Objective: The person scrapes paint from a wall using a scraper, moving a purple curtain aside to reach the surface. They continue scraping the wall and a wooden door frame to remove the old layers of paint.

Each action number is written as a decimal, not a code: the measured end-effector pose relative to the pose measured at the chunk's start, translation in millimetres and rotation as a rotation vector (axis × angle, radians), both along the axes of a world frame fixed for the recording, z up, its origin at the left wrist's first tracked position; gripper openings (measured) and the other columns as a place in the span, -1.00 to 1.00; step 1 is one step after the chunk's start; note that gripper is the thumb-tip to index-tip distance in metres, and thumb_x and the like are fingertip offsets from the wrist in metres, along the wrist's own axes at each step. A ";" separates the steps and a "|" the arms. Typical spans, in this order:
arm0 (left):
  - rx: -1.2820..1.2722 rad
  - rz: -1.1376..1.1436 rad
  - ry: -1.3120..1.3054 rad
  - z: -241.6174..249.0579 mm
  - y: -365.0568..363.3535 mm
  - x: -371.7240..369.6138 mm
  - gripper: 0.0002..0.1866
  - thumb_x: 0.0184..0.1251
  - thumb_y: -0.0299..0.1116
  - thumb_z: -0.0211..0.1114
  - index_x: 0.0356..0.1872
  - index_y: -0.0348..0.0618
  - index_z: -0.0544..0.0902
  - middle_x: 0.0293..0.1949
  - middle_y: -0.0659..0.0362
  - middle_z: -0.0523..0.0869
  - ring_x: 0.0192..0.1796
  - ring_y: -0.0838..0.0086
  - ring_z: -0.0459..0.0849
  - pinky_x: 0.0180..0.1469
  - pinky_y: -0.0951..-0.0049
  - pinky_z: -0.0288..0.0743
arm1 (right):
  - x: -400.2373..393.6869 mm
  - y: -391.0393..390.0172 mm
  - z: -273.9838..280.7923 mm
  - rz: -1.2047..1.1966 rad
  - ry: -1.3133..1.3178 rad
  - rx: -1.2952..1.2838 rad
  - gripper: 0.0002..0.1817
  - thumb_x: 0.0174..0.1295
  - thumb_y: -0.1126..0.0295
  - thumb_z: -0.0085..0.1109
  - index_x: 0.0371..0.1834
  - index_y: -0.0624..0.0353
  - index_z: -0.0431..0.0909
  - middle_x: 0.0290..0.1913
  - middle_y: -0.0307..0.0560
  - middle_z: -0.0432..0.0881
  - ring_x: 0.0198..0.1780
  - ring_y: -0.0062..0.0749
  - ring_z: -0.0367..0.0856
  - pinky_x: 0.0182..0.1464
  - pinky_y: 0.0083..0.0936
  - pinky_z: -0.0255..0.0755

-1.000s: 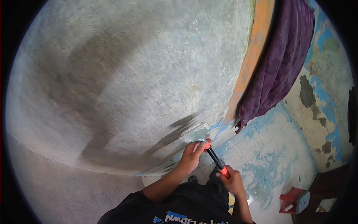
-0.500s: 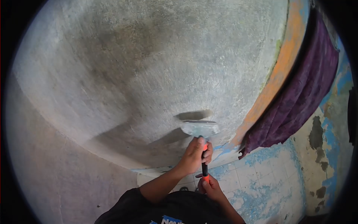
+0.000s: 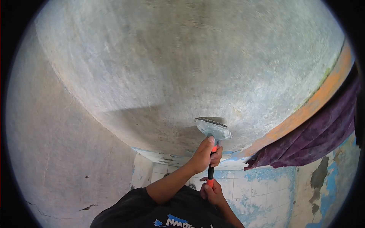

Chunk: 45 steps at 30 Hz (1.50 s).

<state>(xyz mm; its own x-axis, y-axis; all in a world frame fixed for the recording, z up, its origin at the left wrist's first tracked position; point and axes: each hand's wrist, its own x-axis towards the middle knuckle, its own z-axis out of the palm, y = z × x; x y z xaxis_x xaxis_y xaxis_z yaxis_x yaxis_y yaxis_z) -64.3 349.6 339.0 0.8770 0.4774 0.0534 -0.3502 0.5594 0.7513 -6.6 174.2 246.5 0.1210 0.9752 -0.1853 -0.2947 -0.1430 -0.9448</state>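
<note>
A wide-bladed scraper [image 3: 215,130] with a black and orange handle is in both of my hands. My left hand [image 3: 205,155] wraps the handle just below the blade, its thumb lying up along the neck. Lower down, my right hand [image 3: 213,190] closes around the orange end of the handle. The blade tilts down to the right, its edge close to the bare grey wall [image 3: 182,76], and a dark shadow shows behind it.
A purple cloth [image 3: 304,144] hangs at the right beside an orange-painted strip [image 3: 300,114]. Another wall [image 3: 76,152] meets the grey one at a corner on the left. Below lie floor tiles [image 3: 243,186] with blue patches; peeling blue paint [image 3: 330,182] marks the right wall.
My view has turned, so the cloth and orange strip sit further right. The scraper blade has gone from nearly level to tilted down on its right. Both hands keep their hold.
</note>
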 end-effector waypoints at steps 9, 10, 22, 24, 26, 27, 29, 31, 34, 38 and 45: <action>0.073 0.094 0.081 -7.0 5.1 10.6 -0.46 0.58 0.22 -0.23 -0.28 -0.09 0.33 -0.61 0.32 0.29 -0.62 0.64 0.26 -0.53 0.55 0.27 | 5.9 8.1 -22.4 -0.028 0.048 -0.008 -0.64 0.49 0.18 -0.08 0.08 0.27 0.37 -0.60 -0.21 0.41 -0.67 -0.58 0.33 -0.58 -0.59 0.25; 0.102 0.086 0.082 -4.6 6.5 14.4 -0.45 0.57 0.23 -0.23 -0.31 -0.10 0.31 -0.61 0.32 0.29 -0.62 0.64 0.27 -0.53 0.56 0.27 | 3.5 9.1 -22.8 -0.052 0.079 0.000 -0.67 0.49 0.21 -0.08 0.08 0.27 0.38 -0.60 -0.23 0.41 -0.66 -0.60 0.33 -0.57 -0.61 0.25; 0.074 0.159 0.136 -18.5 3.6 12.3 -0.33 0.50 0.34 -0.22 -0.58 -0.07 0.22 -0.67 0.32 0.24 -0.65 0.62 0.25 -0.57 0.55 0.21 | 10.5 11.2 -35.3 -0.041 -0.082 -0.028 -0.67 0.49 0.21 -0.10 0.05 0.27 0.39 -0.61 -0.23 0.41 -0.67 -0.61 0.33 -0.58 -0.61 0.24; 0.083 0.141 0.110 -13.3 4.4 11.3 -0.38 0.52 0.29 -0.20 -0.53 -0.06 0.21 -0.66 0.32 0.25 -0.65 0.64 0.24 -0.58 0.56 0.18 | 8.1 14.2 -23.5 -0.060 -0.045 -0.019 -0.71 0.48 0.26 -0.08 0.07 0.26 0.38 -0.59 -0.29 0.40 -0.64 -0.65 0.32 -0.54 -0.63 0.25; 0.141 0.064 0.001 -9.7 11.0 14.5 -0.51 0.60 0.15 -0.19 -0.37 -0.07 0.20 -0.61 0.31 0.27 -0.64 0.67 0.22 -0.61 0.58 0.14 | 6.2 19.6 -14.8 -0.086 -0.057 -0.006 -0.70 0.48 0.26 -0.08 0.07 0.26 0.38 -0.60 -0.29 0.40 -0.64 -0.66 0.33 -0.54 -0.63 0.25; 0.133 0.069 0.003 -8.7 11.4 15.1 -0.51 0.60 0.14 -0.19 -0.38 -0.06 0.20 -0.61 0.31 0.28 -0.64 0.68 0.21 -0.61 0.59 0.13 | 6.5 22.6 -12.0 -0.100 -0.065 0.005 -0.70 0.47 0.26 -0.07 0.08 0.26 0.37 -0.60 -0.29 0.40 -0.64 -0.66 0.33 -0.54 -0.63 0.25; 0.120 0.079 0.009 -7.0 10.3 15.2 -0.51 0.61 0.14 -0.19 -0.38 -0.06 0.19 -0.61 0.31 0.28 -0.64 0.69 0.21 -0.61 0.60 0.11 | 7.3 21.1 -19.9 -0.100 -0.111 -0.003 -0.70 0.47 0.25 -0.06 0.07 0.25 0.38 -0.60 -0.30 0.41 -0.63 -0.66 0.35 -0.53 -0.64 0.26; 0.091 0.136 0.116 -7.7 6.8 15.3 -0.39 0.51 0.30 -0.18 -0.48 -0.08 0.22 -0.65 0.32 0.26 -0.65 0.65 0.23 -0.60 0.57 0.15 | 8.1 19.5 -27.8 -0.105 -0.141 -0.022 -0.70 0.46 0.24 -0.05 0.05 0.25 0.39 -0.60 -0.30 0.43 -0.62 -0.66 0.38 -0.52 -0.64 0.28; 0.073 0.156 0.161 -10.5 2.5 16.2 -0.30 0.45 0.40 -0.19 -0.60 -0.07 0.21 -0.68 0.33 0.24 -0.66 0.64 0.22 -0.60 0.56 0.16 | 7.7 17.4 -37.4 -0.131 -0.204 -0.030 -0.71 0.46 0.24 -0.07 0.01 0.25 0.41 -0.62 -0.29 0.44 -0.63 -0.65 0.39 -0.53 -0.62 0.29; 0.146 0.132 0.125 -14.4 5.0 12.5 -0.29 0.44 0.41 -0.19 -0.62 -0.06 0.19 -0.69 0.34 0.23 -0.67 0.65 0.19 -0.61 0.57 0.12 | 4.3 16.2 -45.0 -0.171 -0.287 -0.043 -0.74 0.44 0.25 -0.02 -0.04 0.24 0.44 -0.61 -0.28 0.46 -0.60 -0.65 0.42 -0.50 -0.58 0.32; 0.114 0.166 0.134 -5.2 5.3 11.9 -0.28 0.44 0.41 -0.17 -0.63 -0.06 0.20 -0.70 0.33 0.21 -0.67 0.64 0.19 -0.61 0.56 0.09 | 5.0 18.9 -40.0 -0.190 -0.285 -0.063 -0.77 0.39 0.29 0.05 -0.07 0.24 0.47 -0.58 -0.29 0.50 -0.55 -0.65 0.48 -0.45 -0.56 0.37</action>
